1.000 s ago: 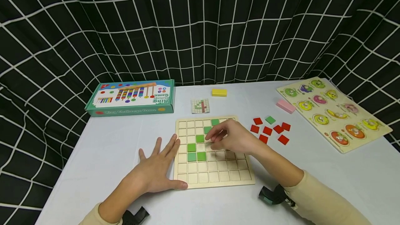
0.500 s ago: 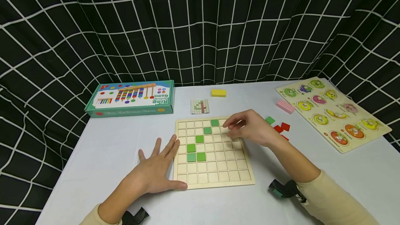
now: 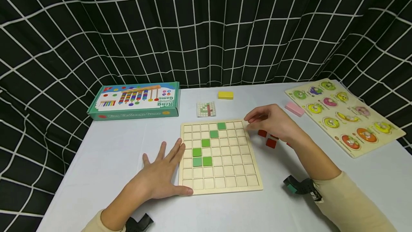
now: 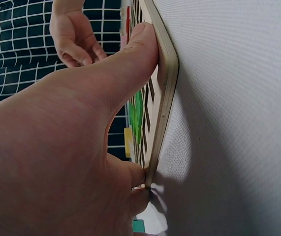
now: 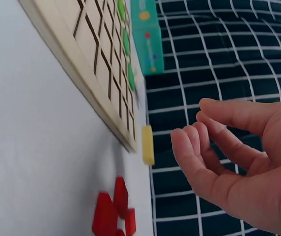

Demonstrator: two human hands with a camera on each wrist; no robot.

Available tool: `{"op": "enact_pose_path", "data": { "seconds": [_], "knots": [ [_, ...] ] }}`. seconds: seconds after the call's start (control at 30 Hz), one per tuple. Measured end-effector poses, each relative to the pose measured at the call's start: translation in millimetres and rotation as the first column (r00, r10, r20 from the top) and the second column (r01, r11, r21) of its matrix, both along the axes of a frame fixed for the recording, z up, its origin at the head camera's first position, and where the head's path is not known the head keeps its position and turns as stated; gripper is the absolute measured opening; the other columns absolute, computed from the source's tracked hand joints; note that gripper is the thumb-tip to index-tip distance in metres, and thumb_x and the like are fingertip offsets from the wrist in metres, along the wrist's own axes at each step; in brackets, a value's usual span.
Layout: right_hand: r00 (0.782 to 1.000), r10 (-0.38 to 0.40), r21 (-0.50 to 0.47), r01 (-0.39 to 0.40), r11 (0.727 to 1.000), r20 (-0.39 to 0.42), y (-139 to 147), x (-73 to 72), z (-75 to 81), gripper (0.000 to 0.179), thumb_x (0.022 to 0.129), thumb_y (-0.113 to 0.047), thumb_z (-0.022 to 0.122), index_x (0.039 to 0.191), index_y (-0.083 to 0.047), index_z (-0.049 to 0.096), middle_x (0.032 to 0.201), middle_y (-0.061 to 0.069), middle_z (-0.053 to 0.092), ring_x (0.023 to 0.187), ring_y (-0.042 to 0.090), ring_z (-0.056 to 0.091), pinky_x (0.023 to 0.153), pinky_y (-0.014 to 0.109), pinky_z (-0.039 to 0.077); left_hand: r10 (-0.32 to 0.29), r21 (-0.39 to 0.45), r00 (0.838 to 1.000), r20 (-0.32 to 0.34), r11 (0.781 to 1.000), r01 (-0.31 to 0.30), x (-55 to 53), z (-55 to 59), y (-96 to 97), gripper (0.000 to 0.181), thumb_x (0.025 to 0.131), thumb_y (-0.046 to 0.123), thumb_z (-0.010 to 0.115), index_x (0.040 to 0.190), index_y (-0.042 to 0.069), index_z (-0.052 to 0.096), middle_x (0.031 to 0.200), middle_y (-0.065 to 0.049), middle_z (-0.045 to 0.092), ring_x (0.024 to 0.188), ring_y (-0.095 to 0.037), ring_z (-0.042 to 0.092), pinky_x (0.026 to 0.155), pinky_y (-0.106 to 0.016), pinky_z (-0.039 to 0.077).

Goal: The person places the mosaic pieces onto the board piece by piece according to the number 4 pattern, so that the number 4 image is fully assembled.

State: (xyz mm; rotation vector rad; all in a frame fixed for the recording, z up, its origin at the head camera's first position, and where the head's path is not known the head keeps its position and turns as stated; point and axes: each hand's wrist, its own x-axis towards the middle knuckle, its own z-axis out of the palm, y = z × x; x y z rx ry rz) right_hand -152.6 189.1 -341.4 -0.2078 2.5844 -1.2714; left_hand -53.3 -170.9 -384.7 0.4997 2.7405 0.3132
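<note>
A square wooden grid board [image 3: 225,182] lies flat on the white table, with several green tiles [image 3: 205,142] set in its cells in a diagonal line. My left hand [image 3: 161,176] is spread at its left side; the thumb [image 4: 142,49] rests on the near left corner and fingertips touch the left edge. Past the board's far right corner, my right hand [image 3: 273,122] hovers with loosely bent fingers, and nothing shows between thumb and fingertips in the right wrist view. Below it lie loose red tiles [image 3: 271,143], partly hidden by the hand and forearm.
Behind the board lie a small card [image 3: 206,109] with a coloured grid pattern and a yellow block [image 3: 225,95]. A green Ring Challenge Game box [image 3: 135,106] stands back left. At right are a pink block [image 3: 294,109] and a fruit peg puzzle [image 3: 347,131].
My right hand has moved from above the middle of the board rightward, off its far right corner to above the red tiles. The left hand and the tiles on the board have stayed put.
</note>
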Motion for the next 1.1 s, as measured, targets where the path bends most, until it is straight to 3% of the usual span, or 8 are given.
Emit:
{"op": "enact_pose_path", "data": {
  "seconds": [0.23,0.57,0.8,1.1],
  "knots": [
    [0.998,-0.040,-0.030,0.041,0.999,0.046,20.7,-9.6,0.1,0.032,0.091,-0.017,0.081,0.118,-0.002,0.074,0.100,0.009,0.072,0.090,0.027,0.068,0.079,0.035,0.060,-0.001,-0.001,1.000,0.004,1.000,0.001,0.0,0.9,-0.5,0.132,0.071,0.083,0.074,0.169,0.018,0.014,0.177,0.003,0.002,0.160,-0.049,0.008,0.098,-0.095,0.014],
    [0.998,-0.059,0.045,0.058,0.997,0.018,59.4,-23.2,-4.2,0.033,0.095,-0.020,0.077,0.121,0.000,0.071,0.103,0.008,0.071,0.093,0.024,0.064,0.078,0.033,0.055,0.001,0.004,1.000,0.012,1.000,-0.001,-0.8,-0.7,-1.0,0.133,0.071,0.084,0.073,0.169,0.019,0.012,0.177,0.004,0.001,0.160,-0.049,0.006,0.098,-0.095,0.013],
    [1.000,-0.004,0.090,0.005,0.996,-0.004,84.6,-30.5,-11.4,0.031,0.096,-0.014,0.075,0.122,0.001,0.071,0.111,0.014,0.071,0.092,0.019,0.063,0.078,0.030,0.056,0.005,0.007,1.000,0.014,1.000,-0.005,-0.4,0.1,-0.5,0.132,0.071,0.083,0.074,0.169,0.019,0.013,0.177,0.003,0.002,0.160,-0.049,0.007,0.098,-0.095,0.013],
    [0.996,0.074,0.158,-0.067,0.985,-0.041,100.7,-37.5,-23.0,0.029,0.090,-0.002,0.077,0.118,0.001,0.073,0.113,0.017,0.073,0.098,0.026,0.064,0.074,0.022,0.056,0.005,0.004,1.000,0.013,1.000,-0.005,-0.9,-0.2,0.0,0.132,0.071,0.083,0.074,0.169,0.018,0.015,0.177,0.003,0.002,0.160,-0.049,0.008,0.098,-0.095,0.013]
  ]
}}
